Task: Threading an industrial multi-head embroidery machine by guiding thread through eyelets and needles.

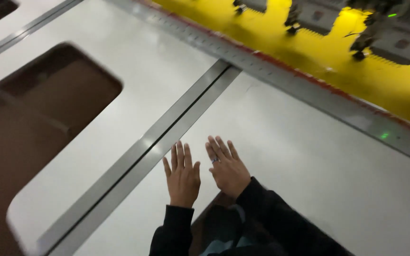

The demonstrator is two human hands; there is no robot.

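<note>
My left hand [182, 176] and my right hand [227, 167] lie side by side, palms down, on a smooth white panel [309, 161]. Both hands are flat with the fingers straight and slightly spread, and neither holds anything. A ring shows on a finger of my right hand. Both arms wear black sleeves [266, 213]. The left hand rests just right of a grey metal seam strip [167, 132] that runs diagonally between two white panels.
A rounded dark window [34, 137] is set in the left white panel. A grey rail with a red edge [309, 83] crosses the top, with a yellow toothed strip [357, 61] beyond it. Another small dark opening sits below my wrists.
</note>
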